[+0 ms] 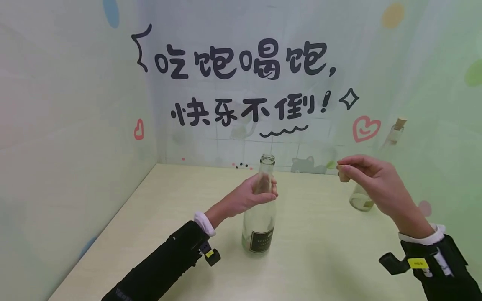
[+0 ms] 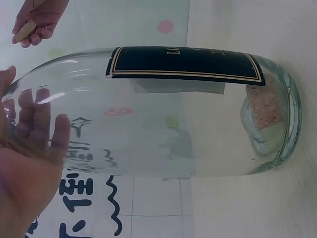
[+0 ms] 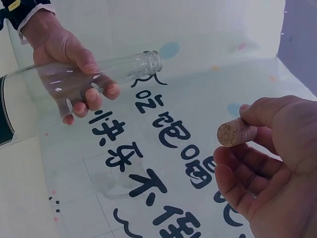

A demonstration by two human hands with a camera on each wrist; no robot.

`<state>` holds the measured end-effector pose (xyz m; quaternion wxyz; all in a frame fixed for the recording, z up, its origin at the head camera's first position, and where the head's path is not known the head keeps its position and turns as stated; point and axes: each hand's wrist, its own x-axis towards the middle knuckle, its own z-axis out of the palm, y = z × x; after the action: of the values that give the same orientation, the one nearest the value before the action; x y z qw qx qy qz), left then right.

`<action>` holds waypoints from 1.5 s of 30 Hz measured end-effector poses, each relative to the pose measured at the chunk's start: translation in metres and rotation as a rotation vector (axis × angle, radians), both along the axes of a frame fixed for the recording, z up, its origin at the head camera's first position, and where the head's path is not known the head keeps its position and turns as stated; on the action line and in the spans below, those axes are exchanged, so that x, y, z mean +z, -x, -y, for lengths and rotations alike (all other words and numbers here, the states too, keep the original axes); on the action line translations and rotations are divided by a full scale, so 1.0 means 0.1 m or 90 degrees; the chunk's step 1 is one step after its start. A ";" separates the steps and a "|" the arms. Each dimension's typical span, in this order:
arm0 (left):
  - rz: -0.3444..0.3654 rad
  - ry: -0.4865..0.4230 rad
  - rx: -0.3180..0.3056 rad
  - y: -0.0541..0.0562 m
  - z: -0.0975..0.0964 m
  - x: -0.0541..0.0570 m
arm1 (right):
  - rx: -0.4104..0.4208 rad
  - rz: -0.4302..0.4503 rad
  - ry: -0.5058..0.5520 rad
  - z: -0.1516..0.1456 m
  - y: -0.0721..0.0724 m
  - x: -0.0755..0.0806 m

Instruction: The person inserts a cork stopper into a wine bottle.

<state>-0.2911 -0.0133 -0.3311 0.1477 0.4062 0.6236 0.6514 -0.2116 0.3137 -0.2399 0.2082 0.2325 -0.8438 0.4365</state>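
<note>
A clear glass bottle (image 1: 260,219) with a dark label (image 2: 188,64) stands upright on the table, its mouth uncovered. My left hand (image 1: 244,195) grips it at the shoulder and lower neck, thumb in front and fingers behind the glass. To the right, my right hand (image 1: 384,190) pinches a cork (image 3: 237,132) between thumb and fingertips, held in the air apart from the bottle. In the left wrist view, a cork-like brown piece (image 2: 265,106) shows through the glass near the base; I cannot tell whether it lies inside.
Behind my right hand stands a second clear bottle (image 1: 362,200) with a cork stopper (image 1: 400,123) in its mouth, partly hidden by that hand. The pale table (image 1: 150,234) meets a printed backdrop (image 1: 233,25) at the back and sides.
</note>
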 end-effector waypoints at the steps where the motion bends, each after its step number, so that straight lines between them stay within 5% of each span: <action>1: -0.001 0.000 -0.001 0.00 -0.01 -0.01 | 0.005 -0.006 0.001 0.03 0.01 0.01; 28: 0.010 0.003 -0.099 -0.22 -0.34 -0.02 | 0.070 -0.054 0.022 0.47 -0.06 0.22; 39: -0.029 0.035 -0.125 -0.28 -0.43 0.00 | 0.128 -0.101 0.035 0.67 -0.10 0.39; 45: -0.032 0.048 -0.119 -0.30 -0.43 -0.02 | 0.208 -0.077 0.096 0.77 -0.09 0.41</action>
<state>-0.2612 0.0300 -0.3333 0.2074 0.4729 0.6104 0.6007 -0.2024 0.2365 -0.1989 0.2015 0.3761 -0.7457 0.5117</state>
